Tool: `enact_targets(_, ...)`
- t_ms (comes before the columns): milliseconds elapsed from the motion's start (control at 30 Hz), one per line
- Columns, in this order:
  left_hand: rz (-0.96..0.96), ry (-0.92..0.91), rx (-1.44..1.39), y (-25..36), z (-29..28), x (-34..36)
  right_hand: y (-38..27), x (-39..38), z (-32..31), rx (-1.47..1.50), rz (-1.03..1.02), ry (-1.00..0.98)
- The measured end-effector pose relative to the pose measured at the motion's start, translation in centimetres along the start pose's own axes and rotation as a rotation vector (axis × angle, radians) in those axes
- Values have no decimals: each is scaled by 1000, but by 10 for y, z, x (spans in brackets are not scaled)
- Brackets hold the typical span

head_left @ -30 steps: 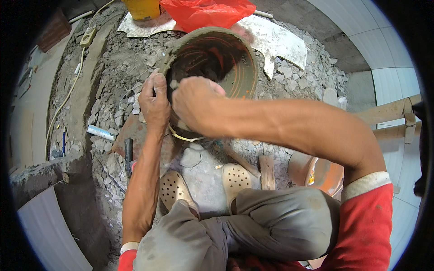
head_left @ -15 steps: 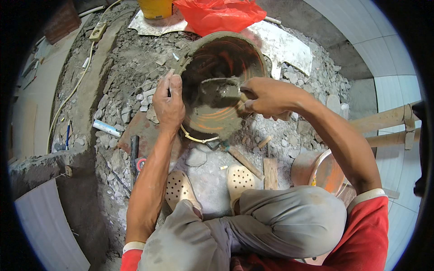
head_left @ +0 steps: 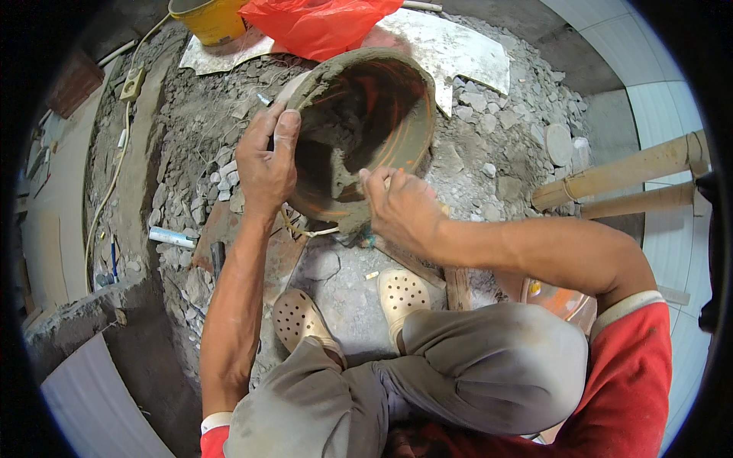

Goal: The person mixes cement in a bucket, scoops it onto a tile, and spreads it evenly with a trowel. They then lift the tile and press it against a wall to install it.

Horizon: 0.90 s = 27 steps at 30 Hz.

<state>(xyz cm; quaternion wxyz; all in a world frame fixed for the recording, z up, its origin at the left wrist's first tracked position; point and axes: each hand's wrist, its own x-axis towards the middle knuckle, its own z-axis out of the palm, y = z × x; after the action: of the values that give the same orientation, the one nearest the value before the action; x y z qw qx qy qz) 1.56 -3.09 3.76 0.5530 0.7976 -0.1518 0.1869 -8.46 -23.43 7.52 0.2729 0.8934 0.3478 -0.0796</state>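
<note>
Upper centre of frame: our left hand pinches a mortar-smeared bucket's left rim | our right hand curls around a trowel at the bucket's lower right | bucket between the two

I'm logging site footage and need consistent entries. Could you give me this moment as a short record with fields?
Left hand: the left hand grips the left rim of a large bucket
Right hand: the right hand is closed around a tool handle, at the near right of the bucket
Bucket interior: smeared with wet grey paste
Beyond the bucket: red plastic bag, yellow pail
Ground: broken rubble
Footwear: cream clogs with holes
Unclear: the tool's working end
</note>
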Motion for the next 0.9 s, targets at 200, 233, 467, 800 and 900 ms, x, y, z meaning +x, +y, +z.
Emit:
enact_targets(200, -131, -8, -87, -16, -12, 16, 86, 17, -10, 898, 49, -331)
enact_targets(233, -125, -10, -83, -18, -14, 17, 101, 11, -17, 1073, 160, -363)
enact_targets(467, -150, -96, -94, -21, -10, 22, 86, 54, -25, 1351, 387, -140)
enact_targets(800, -89, -74, -33, -23, -17, 15, 20, 43, 37, 375, -79, 8)
enact_targets(900, -106, -95, -52, -24, -17, 9, 37, 41, 25, 448, -60, -31)
